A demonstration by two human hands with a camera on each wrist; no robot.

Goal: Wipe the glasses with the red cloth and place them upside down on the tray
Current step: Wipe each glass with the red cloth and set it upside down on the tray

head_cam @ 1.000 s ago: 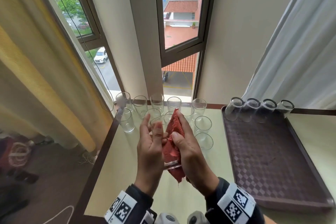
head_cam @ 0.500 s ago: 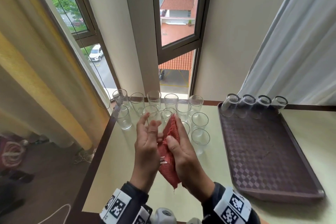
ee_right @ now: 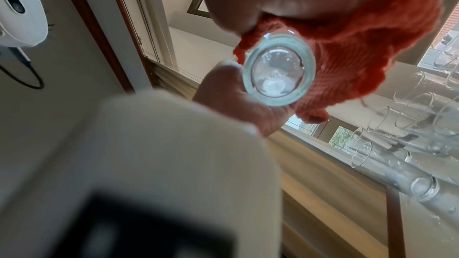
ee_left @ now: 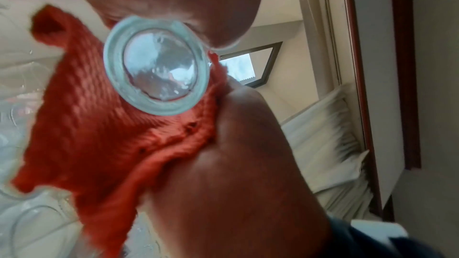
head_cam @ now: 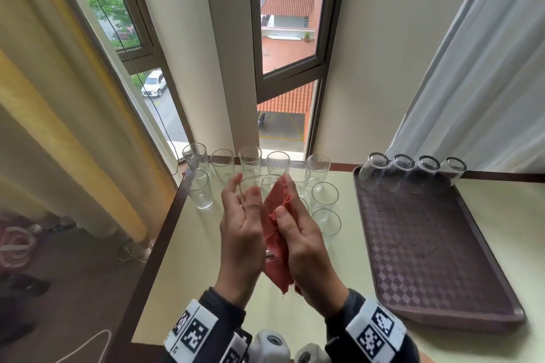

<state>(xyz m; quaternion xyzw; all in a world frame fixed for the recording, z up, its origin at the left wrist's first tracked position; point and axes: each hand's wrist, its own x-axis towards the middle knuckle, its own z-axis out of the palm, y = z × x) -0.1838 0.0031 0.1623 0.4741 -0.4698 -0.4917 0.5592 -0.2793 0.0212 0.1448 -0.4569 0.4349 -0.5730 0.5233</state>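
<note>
I hold a clear glass [head_cam: 256,186] above the table, its rim pointing away and its thick base [ee_left: 155,66] towards me. My left hand [head_cam: 241,194] grips it from the left with thumb and fingers. My right hand [head_cam: 290,206] presses the red cloth [head_cam: 275,224] against the right side of the glass, the thumb pinching the cloth. The right wrist view shows the cloth [ee_right: 360,46] wrapped behind the glass base [ee_right: 279,70]. The brown checked tray [head_cam: 427,259] lies on the right, with several glasses [head_cam: 373,171] upside down along its far edge.
Several upright glasses [head_cam: 318,166] stand in rows at the table's back left, just beyond my hands, near the window [head_cam: 289,38]. The pale table [head_cam: 188,274] has its dark left edge near a yellow curtain [head_cam: 59,127]. A white curtain [head_cam: 486,68] hangs behind the tray.
Both hands keep their hold on the glass and the cloth. The right hand has shifted the cloth slightly along the glass, and the head view has tilted a little.
</note>
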